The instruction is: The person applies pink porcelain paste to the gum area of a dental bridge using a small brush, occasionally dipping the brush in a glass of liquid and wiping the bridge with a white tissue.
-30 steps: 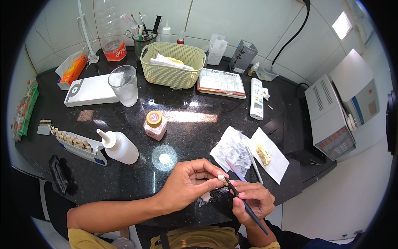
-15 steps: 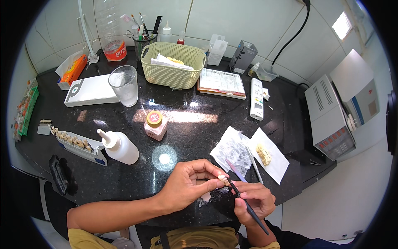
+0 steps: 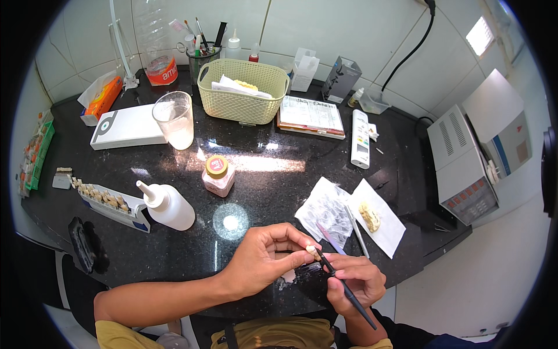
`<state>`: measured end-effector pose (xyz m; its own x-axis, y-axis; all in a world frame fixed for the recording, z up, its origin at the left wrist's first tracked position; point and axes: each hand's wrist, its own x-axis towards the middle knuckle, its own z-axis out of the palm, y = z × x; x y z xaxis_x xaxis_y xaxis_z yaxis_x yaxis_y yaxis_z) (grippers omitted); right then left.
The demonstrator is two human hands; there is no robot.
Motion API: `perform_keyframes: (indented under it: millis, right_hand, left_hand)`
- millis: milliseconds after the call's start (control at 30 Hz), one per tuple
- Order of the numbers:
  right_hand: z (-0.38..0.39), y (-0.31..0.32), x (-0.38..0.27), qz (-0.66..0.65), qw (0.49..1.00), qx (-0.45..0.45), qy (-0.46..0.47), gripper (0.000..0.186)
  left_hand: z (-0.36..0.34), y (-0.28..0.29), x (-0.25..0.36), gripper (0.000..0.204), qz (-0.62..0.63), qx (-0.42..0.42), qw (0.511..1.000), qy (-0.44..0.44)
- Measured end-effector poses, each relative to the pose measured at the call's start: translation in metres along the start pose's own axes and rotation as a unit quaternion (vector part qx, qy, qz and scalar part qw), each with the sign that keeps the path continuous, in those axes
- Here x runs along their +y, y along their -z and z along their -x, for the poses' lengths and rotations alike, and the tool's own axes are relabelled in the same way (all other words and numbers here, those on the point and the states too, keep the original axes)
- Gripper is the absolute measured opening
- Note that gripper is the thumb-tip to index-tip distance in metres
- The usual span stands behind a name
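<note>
Left hand (image 3: pixel 264 262) pinching a small pale tooth piece (image 3: pixel 312 250) in closed fingers, low over the dark surface (image 3: pixel 279 174). Right hand (image 3: pixel 354 282) gripping a thin dark brush (image 3: pixel 346 288), tip touching it. Best kept braced together, strokes light, piece turned slowly.

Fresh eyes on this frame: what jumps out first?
The two hands at the lower middle: the left hand pinches a small pale piece while the right hand puts the tip of a thin dark brush to it. Behind them on the glossy black countertop stand a white squeeze bottle and a small pink jar. A pale woven basket sits at the back.
</note>
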<state>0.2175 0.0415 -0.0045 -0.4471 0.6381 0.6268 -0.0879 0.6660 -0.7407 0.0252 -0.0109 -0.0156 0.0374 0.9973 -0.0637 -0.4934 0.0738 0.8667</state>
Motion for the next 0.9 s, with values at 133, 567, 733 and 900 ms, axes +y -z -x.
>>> perform_keyframes:
  millis: [133,567,733,900]
  right_hand:
    - [0.006,0.002,0.001,0.022,1.0,0.008,-0.003,0.027]
    - [-0.051,0.078,0.028,0.383,0.915,-0.104,-0.076,0.035]
    - [-0.049,0.077,0.037,0.407,0.904,-0.072,-0.11,0.039]
    - [-0.052,0.073,0.038,0.387,0.917,-0.032,-0.094,0.033]
  left_hand:
    - [-0.001,0.0,-0.001,0.013,-0.005,0.0,1.0,-0.002]
    - [-0.004,0.0,0.003,0.015,0.018,0.001,1.0,-0.008]
    - [-0.004,0.001,0.004,0.014,0.029,-0.003,0.999,-0.032]
    - [-0.004,0.001,0.004,0.01,0.016,0.0,0.999,-0.029]
